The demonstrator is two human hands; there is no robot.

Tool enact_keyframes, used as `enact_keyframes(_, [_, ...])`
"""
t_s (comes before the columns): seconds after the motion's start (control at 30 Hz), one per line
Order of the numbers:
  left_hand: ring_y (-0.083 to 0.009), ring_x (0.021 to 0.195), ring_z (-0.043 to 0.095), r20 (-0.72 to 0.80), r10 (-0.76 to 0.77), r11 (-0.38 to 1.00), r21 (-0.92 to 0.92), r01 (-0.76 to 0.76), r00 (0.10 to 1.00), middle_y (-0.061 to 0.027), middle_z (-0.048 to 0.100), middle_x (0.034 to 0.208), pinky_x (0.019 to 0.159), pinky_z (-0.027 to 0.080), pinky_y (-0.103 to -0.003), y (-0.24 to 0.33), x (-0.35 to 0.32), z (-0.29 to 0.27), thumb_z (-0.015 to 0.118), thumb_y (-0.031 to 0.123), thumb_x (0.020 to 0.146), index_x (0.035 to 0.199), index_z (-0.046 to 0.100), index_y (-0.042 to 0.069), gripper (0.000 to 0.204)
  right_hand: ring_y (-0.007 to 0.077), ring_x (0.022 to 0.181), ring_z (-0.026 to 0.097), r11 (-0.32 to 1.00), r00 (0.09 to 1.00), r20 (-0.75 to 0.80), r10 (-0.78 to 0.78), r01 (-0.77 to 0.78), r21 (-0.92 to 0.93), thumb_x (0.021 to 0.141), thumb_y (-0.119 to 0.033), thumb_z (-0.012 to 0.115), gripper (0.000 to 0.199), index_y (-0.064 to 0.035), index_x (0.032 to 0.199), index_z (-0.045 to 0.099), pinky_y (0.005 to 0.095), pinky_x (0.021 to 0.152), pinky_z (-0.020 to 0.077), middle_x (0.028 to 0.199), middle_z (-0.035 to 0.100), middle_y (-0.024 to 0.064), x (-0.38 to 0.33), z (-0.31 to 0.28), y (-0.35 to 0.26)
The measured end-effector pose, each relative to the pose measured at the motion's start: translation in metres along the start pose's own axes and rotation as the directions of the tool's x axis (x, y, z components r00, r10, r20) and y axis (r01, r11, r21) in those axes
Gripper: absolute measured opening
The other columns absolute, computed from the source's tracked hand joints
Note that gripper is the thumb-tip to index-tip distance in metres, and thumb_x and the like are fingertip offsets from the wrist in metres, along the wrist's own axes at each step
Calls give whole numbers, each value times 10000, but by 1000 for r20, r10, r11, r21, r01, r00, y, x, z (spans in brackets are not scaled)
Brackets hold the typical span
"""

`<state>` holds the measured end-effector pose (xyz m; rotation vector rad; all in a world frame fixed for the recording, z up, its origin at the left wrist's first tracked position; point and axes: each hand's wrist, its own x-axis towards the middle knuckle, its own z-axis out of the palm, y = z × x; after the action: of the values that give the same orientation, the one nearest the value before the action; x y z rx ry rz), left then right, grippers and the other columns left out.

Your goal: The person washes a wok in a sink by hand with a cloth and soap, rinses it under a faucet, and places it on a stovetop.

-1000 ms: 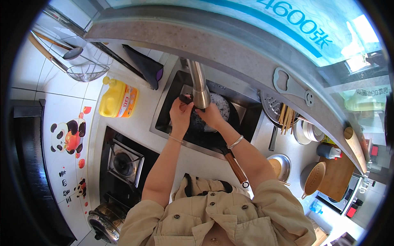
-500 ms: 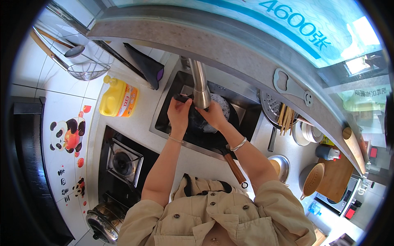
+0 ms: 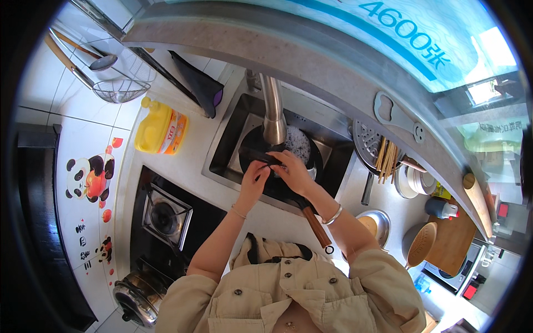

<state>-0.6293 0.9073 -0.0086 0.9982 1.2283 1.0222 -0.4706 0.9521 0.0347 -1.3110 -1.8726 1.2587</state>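
One dark elongated piece (image 3: 254,155) slants from far left to near right; left hand (image 3: 253,181) and right hand (image 3: 294,173) both have their grip clamped on its right part.

Both hands are over the sink (image 3: 213,162), with the left hand (image 3: 255,181) and right hand (image 3: 295,173) close together and pinching some flat dark strip (image 3: 255,155) (can't really tell what it is) just below the end of the metal faucet (image 3: 273,111). Under them there's a black pan (image 3: 316,159) sitting in the sink with white suds (image 3: 298,145) in it, its wooden handle (image 3: 316,226) poking out over the near edge. Yellow jug (image 3: 161,127) and a stove (image 3: 164,215) are off to the left, chopsticks (image 3: 387,159) and a cutting board (image 3: 453,240) over on the right.
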Motion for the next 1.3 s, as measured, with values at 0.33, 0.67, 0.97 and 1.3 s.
enact_keyframes(0.33, [-78,981,498,-68,-196,977,-101,188,978,24,540,1076,737,407,-212,3,-36,3,478,332,926,1179,503,79,359,311,856,588,996,996,-23,-88,87,-31,830,-93,575,323,-24,1142,527,332,741,474,1016,587,164,-10,12,-3])
enact_keyframes(0.67, [-117,1019,520,-125,13,993,-113,-28,992,-57,564,1119,858,407,-232,26,-50,-1,510,185,917,1180,516,7,318,290,852,626,995,995,-65,-80,84,57,811,-64,593,322,-41,1127,540,310,665,495,966,615,165,-30,3,-51])
enact_keyframes(0.97, [-130,926,557,-281,174,943,-230,-242,944,-63,595,1008,855,427,-256,81,-68,16,569,77,872,1126,531,-16,273,232,612,501,854,829,-326,-454,300,-426,696,-52,635,414,-133,1100,600,347,565,364,661,491,64,-38,25,-76])
enact_keyframes(1.3, [-251,1122,502,-46,213,865,-456,-210,976,-164,530,1175,988,379,-370,106,-95,0,585,107,862,1176,451,26,350,154,772,512,819,767,-361,-530,354,-451,718,-66,570,465,-293,1122,612,324,711,340,826,516,-17,-67,32,-99])
